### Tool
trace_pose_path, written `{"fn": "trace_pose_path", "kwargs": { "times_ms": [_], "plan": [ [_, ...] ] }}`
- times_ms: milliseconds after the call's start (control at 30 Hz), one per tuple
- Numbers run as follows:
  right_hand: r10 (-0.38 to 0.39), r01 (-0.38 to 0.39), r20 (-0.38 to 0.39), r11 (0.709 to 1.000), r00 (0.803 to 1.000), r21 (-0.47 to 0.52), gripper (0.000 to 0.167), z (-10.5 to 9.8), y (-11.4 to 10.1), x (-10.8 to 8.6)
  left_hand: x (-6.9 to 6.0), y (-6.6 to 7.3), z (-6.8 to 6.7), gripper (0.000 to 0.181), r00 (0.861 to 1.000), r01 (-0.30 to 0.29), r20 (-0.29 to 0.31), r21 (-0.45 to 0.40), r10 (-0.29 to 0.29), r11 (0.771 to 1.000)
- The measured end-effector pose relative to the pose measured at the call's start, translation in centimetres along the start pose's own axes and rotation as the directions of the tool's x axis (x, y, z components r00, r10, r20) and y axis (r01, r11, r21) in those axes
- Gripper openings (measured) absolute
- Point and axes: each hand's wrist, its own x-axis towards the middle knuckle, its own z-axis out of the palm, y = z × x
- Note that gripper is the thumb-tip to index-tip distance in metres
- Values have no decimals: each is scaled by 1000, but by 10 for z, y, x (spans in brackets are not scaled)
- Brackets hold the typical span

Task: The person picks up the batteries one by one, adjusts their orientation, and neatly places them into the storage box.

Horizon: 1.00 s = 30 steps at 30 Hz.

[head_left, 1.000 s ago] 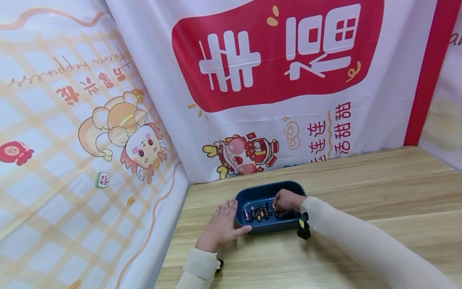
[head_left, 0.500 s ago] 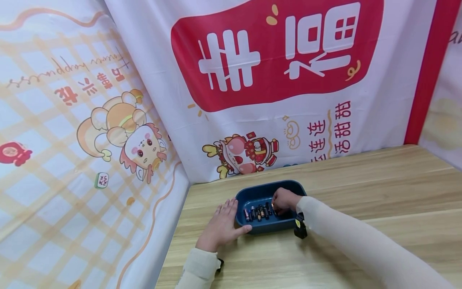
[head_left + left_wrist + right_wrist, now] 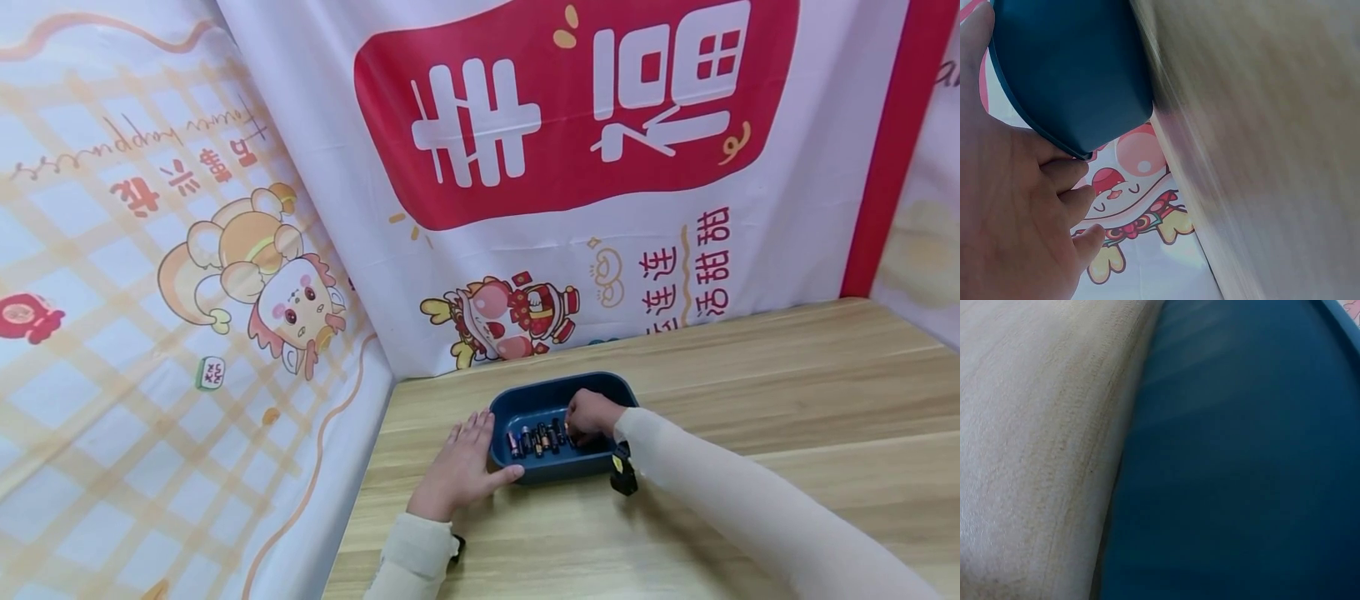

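A dark blue rectangular tray [image 3: 525, 406] stands on the wooden table, with several small batteries [image 3: 536, 440] lying side by side in its left half. My left hand [image 3: 459, 468] rests against the tray's left end, fingers spread along the outside and thumb at the front rim. In the left wrist view, the left hand [image 3: 1016, 200] touches the rim with extended fingers. Inside the tray, at the right end of the row, my right hand [image 3: 588, 415] pinches a battery [image 3: 567, 428] with a copper-coloured end. The right wrist view shows only sleeve and tray wall [image 3: 1241, 456].
Behind the tray hangs a white printed cloth [image 3: 480, 250], and another checked cloth [image 3: 187, 417] stands along the left side. The wooden tabletop [image 3: 787, 383] stretches away to the right and in front.
My right hand has shifted slightly left toward the row of batteries, then barely moves. The left hand and the tray stay in place.
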Motion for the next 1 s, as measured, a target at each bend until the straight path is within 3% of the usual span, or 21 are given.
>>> {"fn": "trace_pose_path", "kwargs": {
  "times_ms": [1000],
  "plan": [
    [3, -3, -8, 1000, 1000, -6, 17, 3, 1, 0, 1, -1, 2, 105, 1000, -2, 8, 11, 2, 1000]
  ]
}}
